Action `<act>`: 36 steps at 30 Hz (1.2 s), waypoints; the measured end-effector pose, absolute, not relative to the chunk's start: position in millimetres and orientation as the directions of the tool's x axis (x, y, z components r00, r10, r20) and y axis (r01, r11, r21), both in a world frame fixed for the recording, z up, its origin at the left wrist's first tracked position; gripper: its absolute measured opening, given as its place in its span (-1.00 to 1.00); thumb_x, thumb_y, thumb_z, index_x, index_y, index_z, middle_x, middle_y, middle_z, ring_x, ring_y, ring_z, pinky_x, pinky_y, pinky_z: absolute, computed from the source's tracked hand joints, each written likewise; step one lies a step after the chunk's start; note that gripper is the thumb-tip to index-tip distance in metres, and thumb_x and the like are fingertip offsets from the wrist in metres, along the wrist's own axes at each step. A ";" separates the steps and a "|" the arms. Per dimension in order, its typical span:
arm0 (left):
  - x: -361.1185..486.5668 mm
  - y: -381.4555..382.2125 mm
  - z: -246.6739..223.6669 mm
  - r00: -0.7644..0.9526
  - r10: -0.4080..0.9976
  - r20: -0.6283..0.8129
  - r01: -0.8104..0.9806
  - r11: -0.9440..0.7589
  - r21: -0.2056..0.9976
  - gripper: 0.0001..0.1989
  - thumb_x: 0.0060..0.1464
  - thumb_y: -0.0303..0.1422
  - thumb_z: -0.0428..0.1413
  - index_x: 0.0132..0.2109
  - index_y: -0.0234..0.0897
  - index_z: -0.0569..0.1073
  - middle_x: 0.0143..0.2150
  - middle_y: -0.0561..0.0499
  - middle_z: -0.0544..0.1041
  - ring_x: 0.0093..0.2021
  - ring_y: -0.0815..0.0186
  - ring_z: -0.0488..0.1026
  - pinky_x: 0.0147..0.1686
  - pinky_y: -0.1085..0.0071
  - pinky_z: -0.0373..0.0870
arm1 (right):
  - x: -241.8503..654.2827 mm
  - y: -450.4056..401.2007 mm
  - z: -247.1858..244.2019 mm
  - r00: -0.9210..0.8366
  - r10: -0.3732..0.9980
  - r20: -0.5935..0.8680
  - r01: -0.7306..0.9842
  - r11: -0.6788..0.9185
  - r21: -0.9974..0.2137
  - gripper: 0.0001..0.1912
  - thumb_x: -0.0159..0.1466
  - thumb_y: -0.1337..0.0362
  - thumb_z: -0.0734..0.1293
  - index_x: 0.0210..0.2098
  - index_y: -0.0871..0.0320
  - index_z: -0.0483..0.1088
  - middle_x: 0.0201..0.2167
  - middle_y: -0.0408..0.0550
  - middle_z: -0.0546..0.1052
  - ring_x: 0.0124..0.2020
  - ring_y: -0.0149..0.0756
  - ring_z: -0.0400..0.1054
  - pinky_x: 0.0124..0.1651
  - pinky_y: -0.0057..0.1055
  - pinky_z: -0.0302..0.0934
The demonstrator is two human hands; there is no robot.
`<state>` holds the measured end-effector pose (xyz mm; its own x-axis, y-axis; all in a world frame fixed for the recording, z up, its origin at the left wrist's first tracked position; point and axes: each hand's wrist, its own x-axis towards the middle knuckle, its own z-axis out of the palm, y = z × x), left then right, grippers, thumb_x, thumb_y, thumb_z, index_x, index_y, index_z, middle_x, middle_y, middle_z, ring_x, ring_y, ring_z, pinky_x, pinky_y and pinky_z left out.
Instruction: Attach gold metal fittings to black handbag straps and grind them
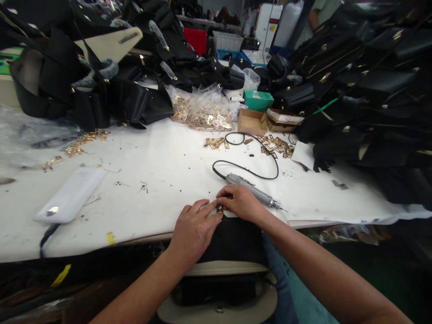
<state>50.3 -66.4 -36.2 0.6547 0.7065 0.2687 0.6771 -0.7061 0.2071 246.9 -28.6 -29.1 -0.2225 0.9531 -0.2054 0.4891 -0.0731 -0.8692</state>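
Observation:
A small gold clasp plate [220, 209] lies at the far edge of a black leather bag flap [238, 238]. My left hand [195, 228] holds the plate from the left, its thumb and forefinger closed against it. From the right, my right hand [241, 201] pinches at the plate's top end; whether a smaller part is between those fingertips I cannot tell. The open black bag [219, 310] with a pale lining edge hangs below the table edge, towards me. Just beyond my right hand, a grey electric screwdriver [251, 189] rests on the table, bit pointing right.
The screwdriver's black cord [278, 168] loops over the white table [151, 180]. Loose gold fittings [276, 146] lie near a cardboard box [252, 121] and bags of metal parts [211, 112]. A white power bank [70, 195] sits left. Black bags [357, 90] pile up behind.

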 end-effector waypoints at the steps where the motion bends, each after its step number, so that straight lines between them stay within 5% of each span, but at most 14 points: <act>1: 50.4 -66.5 -36.1 0.652 0.709 0.266 0.678 -0.704 0.213 -0.79 0.29 -0.38 0.10 -0.03 -0.06 0.59 0.14 0.03 0.57 0.13 0.06 0.42 -0.13 0.16 0.38 | 246.7 -29.0 -29.5 -0.221 0.958 -0.183 0.508 -0.047 -0.860 -0.91 0.25 0.39 0.40 -0.36 0.13 0.55 -0.45 -0.17 0.55 -0.44 -0.39 0.41 -0.34 -0.47 0.26; 13: 52.0 -66.4 -35.2 0.630 0.740 0.236 0.689 -0.673 0.268 -0.74 0.29 -0.38 0.10 0.08 -0.12 0.54 0.14 -0.02 0.56 0.15 0.04 0.41 -0.11 0.13 0.36 | 247.5 -28.5 -38.8 -0.209 0.972 -0.103 0.576 0.037 -0.816 -0.95 0.25 0.35 0.44 -0.33 0.12 0.59 -0.34 -0.11 0.58 -0.29 -0.32 0.45 -0.20 -0.42 0.28; 18: 52.3 -66.3 -33.8 0.620 0.756 0.209 0.700 -0.654 0.287 -0.72 0.28 -0.39 0.12 0.09 -0.10 0.53 0.15 -0.01 0.56 0.16 0.05 0.40 -0.10 0.12 0.36 | 250.9 -36.9 -39.7 -0.161 0.978 -0.132 0.562 -0.019 -0.827 -0.81 0.33 0.31 0.35 -0.08 0.13 0.54 -0.35 -0.08 0.60 -0.38 -0.29 0.47 -0.24 -0.36 0.33; 22: 52.2 -66.6 -34.0 0.614 0.763 0.202 0.701 -0.645 0.304 -0.72 0.28 -0.39 0.11 0.10 -0.09 0.52 0.18 0.00 0.54 0.16 0.06 0.39 -0.09 0.12 0.37 | 253.0 -45.1 -36.9 -0.137 0.990 -0.022 0.619 0.068 -0.782 -0.87 0.32 0.35 0.36 -0.19 0.10 0.56 -0.25 -0.03 0.62 -0.21 -0.21 0.49 -0.09 -0.30 0.32; 36: 52.5 -64.7 -32.7 0.610 0.760 0.223 0.696 -0.649 0.307 -0.71 0.25 -0.41 0.12 0.09 -0.12 0.52 0.13 -0.05 0.54 0.13 0.08 0.40 -0.08 0.13 0.37 | 248.1 -50.5 -42.4 -0.111 0.993 -0.033 0.643 0.047 -0.765 -0.87 0.32 0.38 0.37 -0.22 0.07 0.58 -0.30 -0.09 0.57 -0.23 -0.26 0.46 -0.13 -0.36 0.28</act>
<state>52.5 -64.7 -32.7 0.6104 0.7600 0.2233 0.6959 -0.6491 0.3071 248.1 -50.5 -42.4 -0.1111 0.9933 -0.0329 0.6429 0.0466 -0.7645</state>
